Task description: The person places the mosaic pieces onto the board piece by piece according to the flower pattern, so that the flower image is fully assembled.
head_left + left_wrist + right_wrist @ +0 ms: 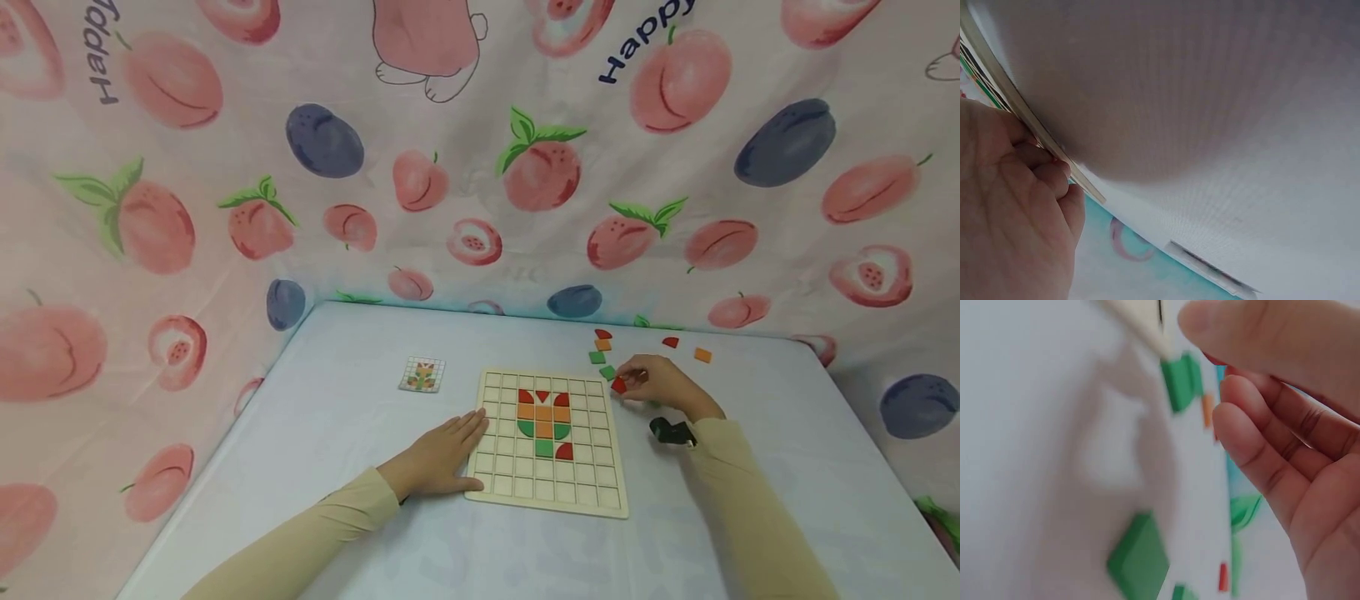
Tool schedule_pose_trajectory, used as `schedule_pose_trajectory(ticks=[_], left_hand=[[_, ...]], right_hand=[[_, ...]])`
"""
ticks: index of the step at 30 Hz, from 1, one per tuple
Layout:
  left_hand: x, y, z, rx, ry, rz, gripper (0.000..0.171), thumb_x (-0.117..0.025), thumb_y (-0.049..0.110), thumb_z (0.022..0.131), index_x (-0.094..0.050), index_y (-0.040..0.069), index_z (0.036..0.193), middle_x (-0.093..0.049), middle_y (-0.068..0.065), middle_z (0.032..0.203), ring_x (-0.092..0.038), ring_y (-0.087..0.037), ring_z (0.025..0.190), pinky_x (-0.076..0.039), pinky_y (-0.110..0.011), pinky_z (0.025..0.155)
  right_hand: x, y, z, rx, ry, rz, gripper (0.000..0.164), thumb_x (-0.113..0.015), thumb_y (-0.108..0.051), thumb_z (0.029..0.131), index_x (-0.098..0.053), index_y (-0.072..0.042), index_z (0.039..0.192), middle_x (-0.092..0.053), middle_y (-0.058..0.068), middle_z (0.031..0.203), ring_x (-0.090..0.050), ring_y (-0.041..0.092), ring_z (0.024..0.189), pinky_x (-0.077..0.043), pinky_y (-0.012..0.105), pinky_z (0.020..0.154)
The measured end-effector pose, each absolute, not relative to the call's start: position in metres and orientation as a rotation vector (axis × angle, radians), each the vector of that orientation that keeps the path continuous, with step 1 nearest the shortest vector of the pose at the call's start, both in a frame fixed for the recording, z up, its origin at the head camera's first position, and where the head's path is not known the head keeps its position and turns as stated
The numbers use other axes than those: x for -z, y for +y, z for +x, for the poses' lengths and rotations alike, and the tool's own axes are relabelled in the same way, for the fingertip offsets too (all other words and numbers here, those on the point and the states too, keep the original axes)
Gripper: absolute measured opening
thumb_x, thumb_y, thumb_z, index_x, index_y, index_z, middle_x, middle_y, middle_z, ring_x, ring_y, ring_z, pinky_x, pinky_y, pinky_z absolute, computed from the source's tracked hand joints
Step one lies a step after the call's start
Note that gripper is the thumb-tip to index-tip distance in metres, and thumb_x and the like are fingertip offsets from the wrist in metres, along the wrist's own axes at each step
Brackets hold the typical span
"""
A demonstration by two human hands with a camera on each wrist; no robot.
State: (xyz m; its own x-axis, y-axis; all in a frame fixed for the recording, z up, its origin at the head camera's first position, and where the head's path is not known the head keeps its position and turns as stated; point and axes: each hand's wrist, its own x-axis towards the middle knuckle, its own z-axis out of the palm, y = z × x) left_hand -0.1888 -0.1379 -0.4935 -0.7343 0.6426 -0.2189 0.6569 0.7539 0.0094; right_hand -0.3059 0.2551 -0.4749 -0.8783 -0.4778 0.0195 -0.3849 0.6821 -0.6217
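A pale wooden grid board (495,479) lies on the table with red, orange and green tiles set in its squares. My left hand (442,454) rests along the board's left edge, fingers extended onto the rim; in the left wrist view the hand (1016,200) shows at the board's side. Just off the board's upper right edge, my right hand (654,385) pinches a red tile (618,385) between thumb and forefinger. Only a sliver of this red tile (1212,359) shows under the thumb in the right wrist view. Beside it lies a green tile (607,372).
A small pattern card (422,375) lies left of the board. Loose tiles lie beyond the right hand: another green tile (597,357), an orange tile (603,344), a red quarter-circle tile (671,342) and another orange tile (702,355). A fruit-print curtain (465,183) borders the table.
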Motion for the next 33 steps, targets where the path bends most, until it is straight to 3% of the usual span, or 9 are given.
schedule_pose_trajectory(ticks=[8, 20, 33], left_hand=[[0.494, -0.139, -0.188, 0.081, 2.742, 1.021, 0.092, -0.042, 0.066, 0.088, -0.014, 0.005, 0.151, -0.010, -0.011, 0.159, -0.014, -0.022, 0.147, -0.021, -0.036, 0.119], [0.493, -0.139, -0.188, 0.091, 2.748, 1.029, 0.092, -0.041, 0.066, 0.088, -0.015, 0.004, 0.151, -0.011, -0.011, 0.159, -0.015, -0.023, 0.147, -0.022, -0.036, 0.119], [0.495, -0.139, -0.189, 0.095, 2.748, 1.042, 0.092, -0.041, 0.067, 0.088, -0.014, 0.005, 0.151, -0.010, -0.011, 0.159, -0.014, -0.022, 0.147, -0.022, -0.036, 0.119]], right_hand=[[0.468, 0.213, -0.282, 1.009, 2.691, -0.889, 0.029, -0.077, -0.005, 0.075, -0.068, 0.003, 0.101, -0.064, 0.006, 0.086, -0.057, 0.012, 0.075, -0.054, 0.027, 0.070], [0.481, 0.157, -0.259, 1.022, 2.514, -1.065, 0.027, -0.076, -0.010, 0.077, -0.069, -0.005, 0.103, -0.063, 0.002, 0.092, -0.056, 0.009, 0.078, -0.052, 0.021, 0.070], [0.484, 0.122, -0.248, 0.924, 2.393, -1.166, 0.029, -0.077, -0.013, 0.076, -0.069, -0.005, 0.103, -0.062, 0.001, 0.089, -0.056, 0.004, 0.076, -0.051, 0.018, 0.070]])
